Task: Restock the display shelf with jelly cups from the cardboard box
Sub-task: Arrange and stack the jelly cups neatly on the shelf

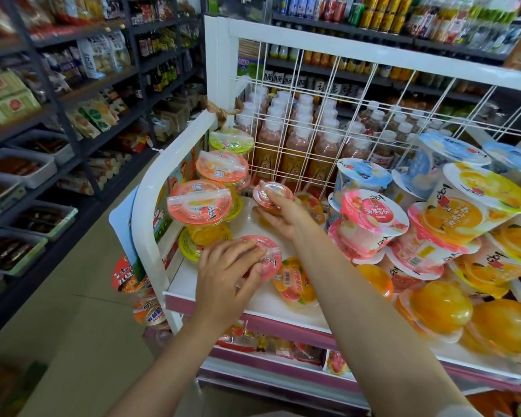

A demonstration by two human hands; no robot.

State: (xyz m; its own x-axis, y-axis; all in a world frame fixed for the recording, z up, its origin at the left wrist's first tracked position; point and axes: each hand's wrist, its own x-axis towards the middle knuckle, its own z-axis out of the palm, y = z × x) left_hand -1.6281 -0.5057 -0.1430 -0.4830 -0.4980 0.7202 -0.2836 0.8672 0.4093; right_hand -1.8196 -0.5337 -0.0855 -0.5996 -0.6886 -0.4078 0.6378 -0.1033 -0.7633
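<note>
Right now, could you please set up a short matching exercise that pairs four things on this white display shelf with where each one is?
Things:
1. Pink-lidded jelly cup under the left hand
2. Pink-lidded jelly cup in the right hand
3. Green-lidded jelly cup
4. Pale capped drink bottles

Places:
A. Behind the white wire grid
B. Front of the shelf board, left side
C. Rear left corner, top of the stack
D. Back of the shelf, close to the grid

Pairs: 1-B, 2-D, 3-C, 4-A

pink-lidded jelly cups (262,257) | upright | white display shelf (253,299)
</note>
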